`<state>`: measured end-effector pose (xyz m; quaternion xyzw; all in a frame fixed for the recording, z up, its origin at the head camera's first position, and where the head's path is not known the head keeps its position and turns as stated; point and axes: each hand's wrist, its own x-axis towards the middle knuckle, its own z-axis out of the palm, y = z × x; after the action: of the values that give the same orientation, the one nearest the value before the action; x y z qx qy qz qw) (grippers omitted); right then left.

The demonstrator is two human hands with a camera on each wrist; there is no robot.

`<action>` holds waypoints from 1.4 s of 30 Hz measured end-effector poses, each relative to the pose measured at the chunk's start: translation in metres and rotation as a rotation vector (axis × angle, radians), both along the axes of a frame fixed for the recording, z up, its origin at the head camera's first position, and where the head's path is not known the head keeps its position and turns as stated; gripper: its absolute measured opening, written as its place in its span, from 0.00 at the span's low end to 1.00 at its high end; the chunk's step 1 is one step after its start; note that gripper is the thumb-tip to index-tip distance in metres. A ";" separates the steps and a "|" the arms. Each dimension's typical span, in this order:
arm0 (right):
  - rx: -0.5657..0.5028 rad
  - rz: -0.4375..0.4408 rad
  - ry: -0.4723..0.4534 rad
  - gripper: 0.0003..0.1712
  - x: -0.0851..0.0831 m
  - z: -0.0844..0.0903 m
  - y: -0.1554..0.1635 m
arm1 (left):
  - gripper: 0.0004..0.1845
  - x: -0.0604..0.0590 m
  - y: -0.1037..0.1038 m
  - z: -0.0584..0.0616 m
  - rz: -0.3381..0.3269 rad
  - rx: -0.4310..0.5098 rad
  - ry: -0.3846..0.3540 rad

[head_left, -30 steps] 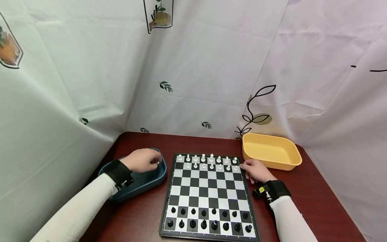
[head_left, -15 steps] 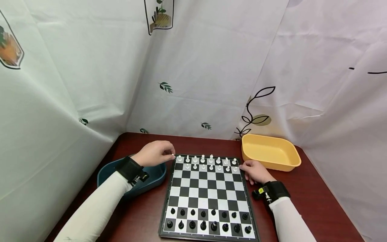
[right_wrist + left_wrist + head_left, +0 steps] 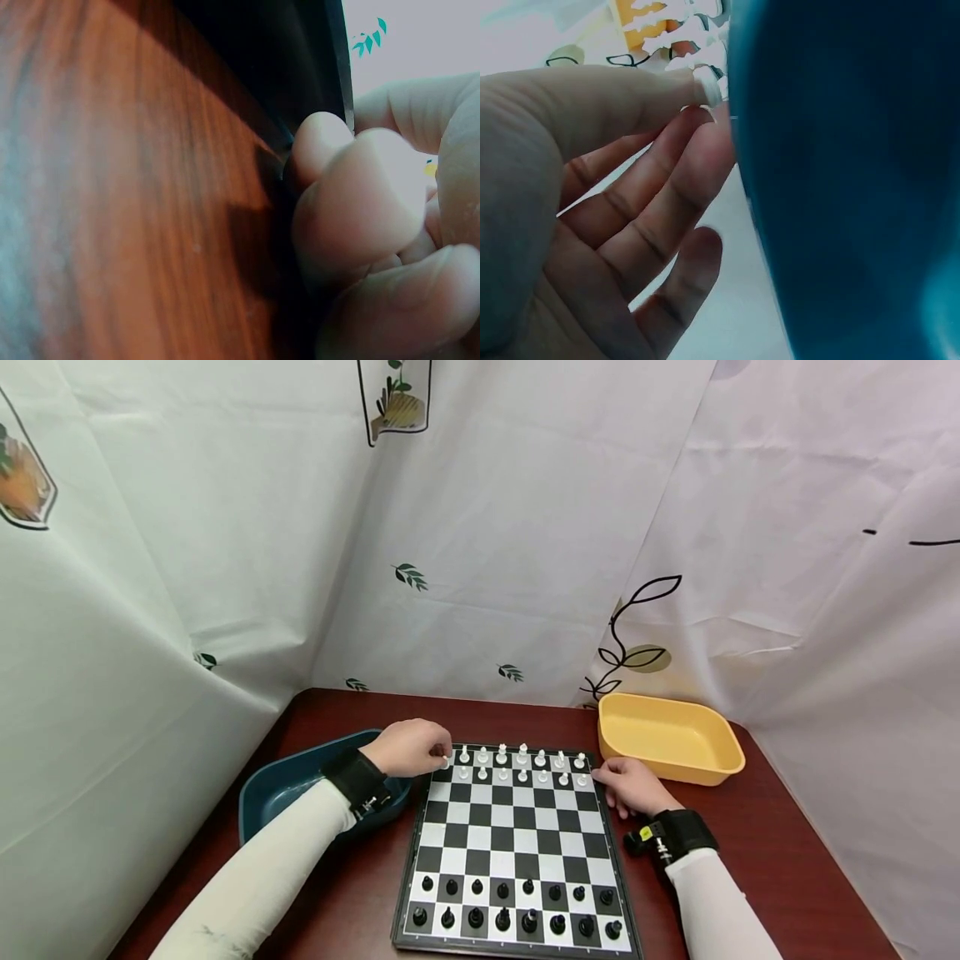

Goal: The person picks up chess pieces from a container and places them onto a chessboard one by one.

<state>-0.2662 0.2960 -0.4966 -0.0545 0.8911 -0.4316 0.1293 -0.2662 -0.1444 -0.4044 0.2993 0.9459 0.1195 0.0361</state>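
At the far left corner of the chessboard (image 3: 487, 839), my left hand (image 3: 411, 747) pinches a small white chess piece (image 3: 707, 86) between thumb and fingertips. It is at the left end of the front white row; whether its base touches the square cannot be told. White pieces (image 3: 522, 754) stand in two rows along the far side, and black pieces (image 3: 503, 919) in two rows along the near side. My right hand (image 3: 633, 783) holds the board's far right edge, thumb at the top and fingers (image 3: 364, 199) against the side. The corner white piece is hidden behind my left hand.
A blue tray (image 3: 262, 785) lies left of the board, under my left wrist. At the back right stands a yellow tray (image 3: 671, 735). Patterned white cloth (image 3: 465, 568) hangs behind the dark red table (image 3: 765, 860).
My left hand has moved right, from over the blue tray to the board's far left corner, carrying the white chess piece. The right hand stays at the board's edge.
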 end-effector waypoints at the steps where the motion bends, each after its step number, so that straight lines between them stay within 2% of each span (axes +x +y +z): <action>1: 0.001 0.000 0.000 0.18 0.000 0.000 0.000 | 0.03 0.000 0.002 0.000 0.003 -0.009 -0.008; 7: 0.001 -0.007 0.000 0.18 -0.001 0.000 0.002 | 0.03 -0.004 0.011 -0.001 0.023 -0.077 -0.024; 20: -0.004 -0.007 -0.005 0.18 0.000 0.001 -0.001 | 0.17 -0.011 0.017 -0.011 0.025 -0.202 -0.021; 36: 0.003 0.001 0.007 0.18 0.000 0.001 0.001 | 0.22 -0.013 0.017 -0.017 -0.037 -0.162 -0.058; 42: 0.008 0.000 0.002 0.18 0.000 0.001 0.000 | 0.22 -0.012 0.018 -0.017 -0.029 -0.169 -0.069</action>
<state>-0.2659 0.2961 -0.4961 -0.0543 0.8928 -0.4282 0.1287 -0.2787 -0.1263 -0.4215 0.3044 0.9465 0.0490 0.0955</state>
